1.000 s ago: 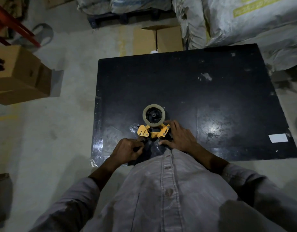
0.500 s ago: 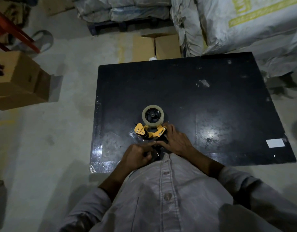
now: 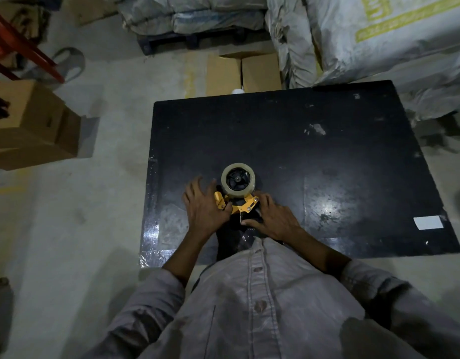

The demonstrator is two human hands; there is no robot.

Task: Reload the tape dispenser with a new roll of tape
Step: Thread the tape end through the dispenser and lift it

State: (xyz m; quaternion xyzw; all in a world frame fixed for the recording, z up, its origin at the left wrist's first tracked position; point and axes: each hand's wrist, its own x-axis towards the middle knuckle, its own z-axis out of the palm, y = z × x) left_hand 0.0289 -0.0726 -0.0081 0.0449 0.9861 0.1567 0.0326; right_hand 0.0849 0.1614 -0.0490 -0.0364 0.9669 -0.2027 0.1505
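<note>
We hold the dispenser (image 3: 239,207) with 2 hands.
Left hand (image 3: 204,207) spread flat on it; right hand (image 3: 274,218) grips it; tape (image 3: 238,180) sits on top.

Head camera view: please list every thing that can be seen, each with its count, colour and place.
table: one, black, centre of the view
tape dispenser: one, yellow and black, lying on the table's near edge between the hands
tape roll: one, beige, mounted on the dispenser's black hub
white label: one, white, on the table's near right corner
cardboard boxes: two, brown, on the floor beyond the table
cardboard carton: one, brown, at the left
sacks: several, grey-white, at the top and top right
red frame: one, red, top left corner
left hand: one, fingers spread, on the dispenser's left side
right hand: one, resting on the dispenser's right side
shirt: one, grey, bottom of the view
</note>
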